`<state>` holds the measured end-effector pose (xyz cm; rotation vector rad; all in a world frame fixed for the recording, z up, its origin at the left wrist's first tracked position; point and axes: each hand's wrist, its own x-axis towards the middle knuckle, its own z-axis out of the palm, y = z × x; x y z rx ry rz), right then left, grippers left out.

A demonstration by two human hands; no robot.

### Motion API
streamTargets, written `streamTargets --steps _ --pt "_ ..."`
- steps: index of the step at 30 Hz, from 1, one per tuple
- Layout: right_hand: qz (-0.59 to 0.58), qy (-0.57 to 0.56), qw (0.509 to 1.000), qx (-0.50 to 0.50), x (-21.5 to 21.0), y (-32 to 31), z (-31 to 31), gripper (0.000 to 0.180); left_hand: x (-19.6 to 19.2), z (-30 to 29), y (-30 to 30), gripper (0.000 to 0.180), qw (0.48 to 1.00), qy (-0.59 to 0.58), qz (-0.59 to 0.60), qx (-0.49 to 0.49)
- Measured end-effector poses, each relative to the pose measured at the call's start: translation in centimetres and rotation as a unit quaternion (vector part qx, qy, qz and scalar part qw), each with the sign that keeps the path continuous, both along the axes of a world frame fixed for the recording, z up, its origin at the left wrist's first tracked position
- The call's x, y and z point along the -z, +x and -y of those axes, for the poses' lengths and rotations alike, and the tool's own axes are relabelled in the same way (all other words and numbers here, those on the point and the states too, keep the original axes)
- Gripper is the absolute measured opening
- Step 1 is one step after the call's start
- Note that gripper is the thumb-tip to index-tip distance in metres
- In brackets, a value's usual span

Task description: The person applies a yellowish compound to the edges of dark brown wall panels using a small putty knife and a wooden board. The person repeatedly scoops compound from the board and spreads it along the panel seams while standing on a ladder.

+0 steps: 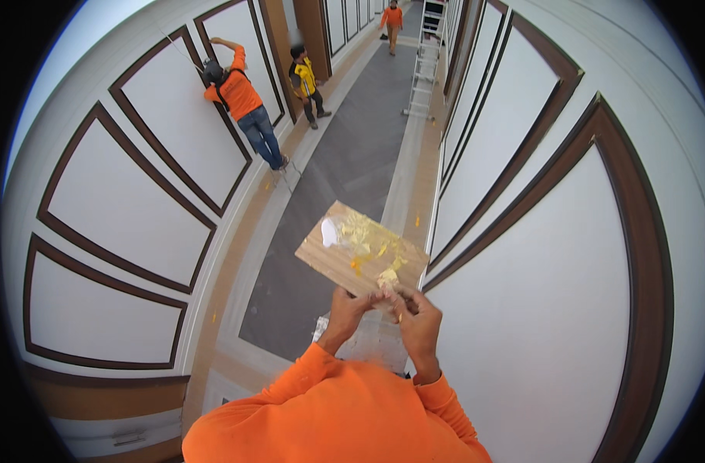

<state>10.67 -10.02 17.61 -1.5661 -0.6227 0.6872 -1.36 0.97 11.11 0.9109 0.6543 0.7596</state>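
A flat rectangular wood-grain board (322, 260) is held up in front of me, tilted. Smears of pale yellow putty (360, 231), a white patch (329, 232) and a small orange-yellow dab lie on its top face. My left hand (348, 312) grips the board's near edge, with some fingers hidden beneath it. Close beside it, my right hand (419, 320) is closed at the near right corner, thumb and fingers pinched together next to a putty lump (388, 278). What sits between those fingers is too small to make out.
White wall panels with dark brown frames line both sides; one frame (645, 270) stands close on my right. Farther along the grey floor (345, 131) are a person in orange (241, 96) at the left wall, a person in a yellow vest (305, 81), another walking person (392, 27) and a ladder (425, 69).
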Motion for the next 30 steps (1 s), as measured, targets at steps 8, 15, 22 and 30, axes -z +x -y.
streamTargets --steps 8,15,22,30 --pt "0.177 0.011 0.983 -0.052 -1.7 1.1 -0.5 0.016 -1.8 0.7 0.8 0.044 0.994 -0.081 0.076 -0.001" --pt "0.221 0.001 0.971 -0.091 -2.3 2.0 -0.5 0.017 -2.2 1.1 1.4 0.047 0.99 -0.095 0.105 -0.025" --pt "0.069 0.078 0.986 -0.133 1.7 7.5 1.0 0.02 -0.4 0.7 3.6 0.048 0.985 -0.097 0.101 -0.1" --pt "-0.078 -0.03 0.997 -0.002 14.3 19.6 2.9 0.024 6.0 -2.0 5.2 0.043 0.976 -0.038 -0.052 -0.209"
